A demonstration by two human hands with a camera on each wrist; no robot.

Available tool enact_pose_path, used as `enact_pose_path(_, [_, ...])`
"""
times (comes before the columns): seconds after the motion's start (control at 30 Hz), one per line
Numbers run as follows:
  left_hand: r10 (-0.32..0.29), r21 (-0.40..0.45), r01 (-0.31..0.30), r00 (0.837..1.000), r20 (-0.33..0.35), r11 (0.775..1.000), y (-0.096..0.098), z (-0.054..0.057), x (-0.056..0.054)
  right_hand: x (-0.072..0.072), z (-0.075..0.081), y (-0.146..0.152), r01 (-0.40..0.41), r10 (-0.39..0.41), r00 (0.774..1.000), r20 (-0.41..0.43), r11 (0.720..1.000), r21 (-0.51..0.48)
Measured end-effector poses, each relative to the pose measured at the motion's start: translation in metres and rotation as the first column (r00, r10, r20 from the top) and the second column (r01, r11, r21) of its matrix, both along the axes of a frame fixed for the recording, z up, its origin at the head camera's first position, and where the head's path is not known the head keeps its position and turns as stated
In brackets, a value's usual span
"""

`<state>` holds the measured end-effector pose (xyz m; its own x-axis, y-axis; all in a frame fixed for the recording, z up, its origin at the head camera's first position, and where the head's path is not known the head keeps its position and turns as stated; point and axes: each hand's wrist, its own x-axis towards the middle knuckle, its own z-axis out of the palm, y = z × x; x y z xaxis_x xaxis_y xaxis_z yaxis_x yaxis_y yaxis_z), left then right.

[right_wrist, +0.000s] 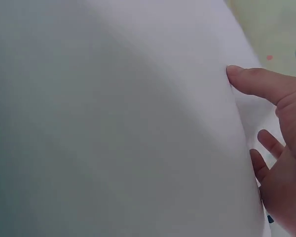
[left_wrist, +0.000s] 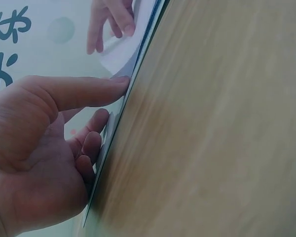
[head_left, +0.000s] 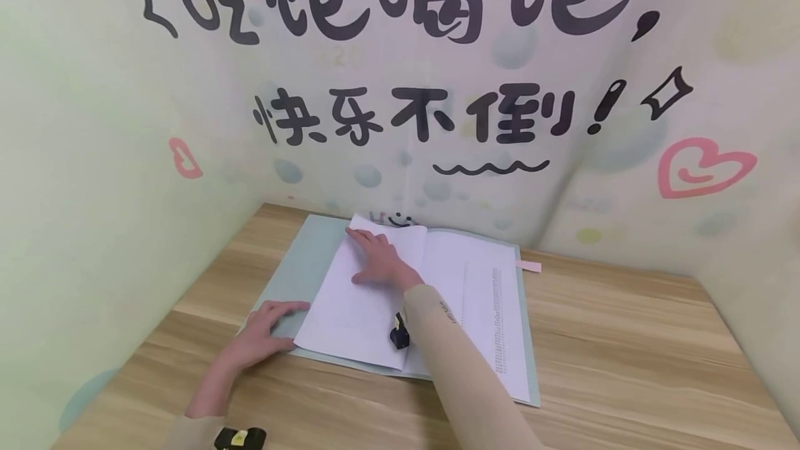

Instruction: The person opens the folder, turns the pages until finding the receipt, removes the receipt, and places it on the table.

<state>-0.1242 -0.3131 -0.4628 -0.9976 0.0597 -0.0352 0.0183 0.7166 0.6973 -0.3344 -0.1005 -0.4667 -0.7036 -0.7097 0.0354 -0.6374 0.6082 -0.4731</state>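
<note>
A booklet with a pale blue cover (head_left: 312, 248) lies spread on the wooden table. Its left white page (head_left: 356, 318) looks blank, while columns of small print run down the right page (head_left: 481, 283). My right hand (head_left: 381, 259) rests on the left page near its upper corner, fingers extended. In the right wrist view, that thumb touches the white sheet (right_wrist: 138, 123). My left hand (head_left: 259, 335) lies at the cover's lower left, thumb and fingers spread apart beside the page's edge. The left wrist view shows its thumb (left_wrist: 103, 92) against the booklet's edge.
A pink tab (head_left: 530, 266) sticks out from the booklet's right side. Behind the table (head_left: 625, 339) stands a wall (head_left: 400, 61) with large black lettering and a pink heart. A black device (head_left: 240, 438) sits on the left wrist, another (head_left: 398, 332) at the right.
</note>
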Motion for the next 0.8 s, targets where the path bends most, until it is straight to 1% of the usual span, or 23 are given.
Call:
enact_pose_path(0.13, [0.003,-0.011,-0.003,1.0,0.008,1.0,-0.0002,-0.0013,-0.0013,0.0007,-0.0006,-0.0001,0.019,-0.02,1.0,0.017,0.998,0.056])
enact_pose_path(0.27, [-0.001,-0.015,0.002,1.0,0.008,1.0,-0.0007,-0.0027,-0.0027,0.001,-0.0012,-0.0004,0.027,-0.028,1.0,0.009,0.993,0.115])
enact_pose_path(0.47, [-0.033,-0.034,0.033,0.999,-0.016,0.999,-0.0004,-0.002,-0.0026,0.0015,-0.0011,-0.0002,-0.005,0.006,1.0,-0.002,0.983,0.182])
enact_pose_path(0.6, [-0.028,-0.049,0.029,1.0,0.004,0.998,0.0002,-0.0013,-0.0025,0.002,-0.0004,-0.0001,-0.031,0.035,0.999,-0.016,0.973,0.229])
enact_pose_path(0.73, [-0.023,-0.064,0.023,1.0,0.012,0.998,0.0012,-0.0008,-0.0021,0.0023,0.0006,0.0,-0.045,0.05,0.999,-0.013,0.968,0.246])
enact_pose_path(0.8, [-0.021,-0.058,0.022,1.0,0.011,0.998,0.002,0.0002,-0.0019,0.0025,0.0008,-0.0001,-0.045,0.05,0.999,-0.014,0.967,0.249])
